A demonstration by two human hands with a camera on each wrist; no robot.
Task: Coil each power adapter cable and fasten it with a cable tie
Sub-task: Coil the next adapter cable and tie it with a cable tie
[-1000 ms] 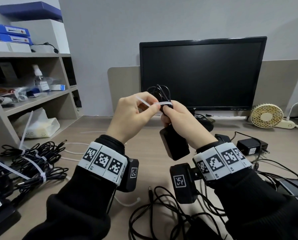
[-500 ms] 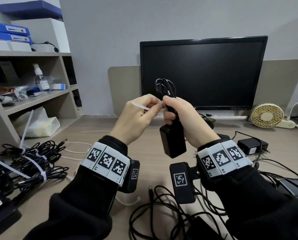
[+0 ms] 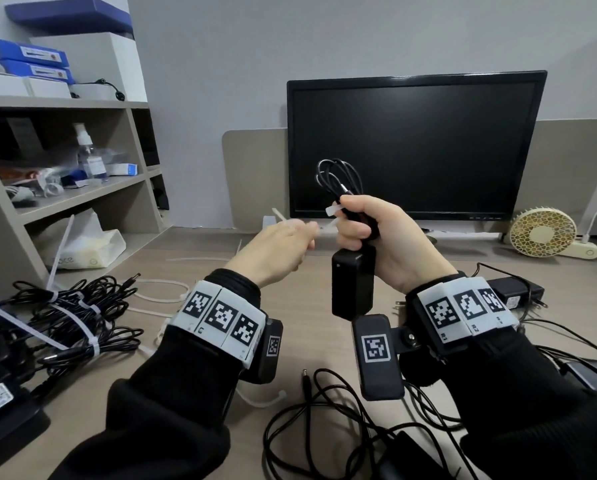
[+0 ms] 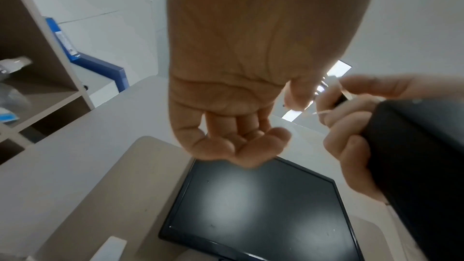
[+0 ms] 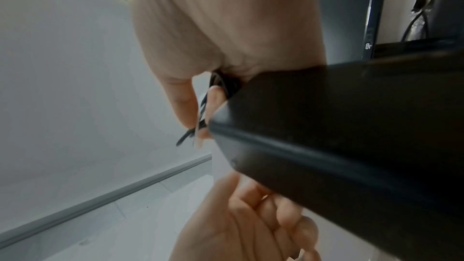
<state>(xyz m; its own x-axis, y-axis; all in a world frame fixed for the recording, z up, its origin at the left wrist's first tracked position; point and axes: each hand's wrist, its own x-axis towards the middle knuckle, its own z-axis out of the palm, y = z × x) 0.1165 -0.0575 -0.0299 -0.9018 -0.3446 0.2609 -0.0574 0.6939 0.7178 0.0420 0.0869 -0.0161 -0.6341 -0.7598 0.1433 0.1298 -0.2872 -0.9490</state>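
Half a second ago both hands met around the cable bundle; now the left hand point(image 3: 276, 247) has drawn away toward the left edge of the worktop point(image 3: 200, 358), pinching the tail of a white cable tie point(image 3: 333, 212) between thumb and fingers, the tie stretching back to the bundle. The right hand point(image 3: 376, 237) remains clamped on the coiled cable point(image 3: 340, 178), whose loops stand above the fist, while the black power adapter point(image 3: 352, 284) hangs below it, above the middle of the worktop in front of a dark monitor point(image 3: 415, 143).

The head view alone shows tied cable bundles point(image 3: 72, 323) (already fastened) at the left edge and loose cables point(image 3: 325, 410) at the near edge. The left wrist view shows that hand's other fingers point(image 4: 233, 136) curled into the palm. The right wrist view shows the fingers point(image 5: 183, 102) closed over black cable strands beside the adapter body.
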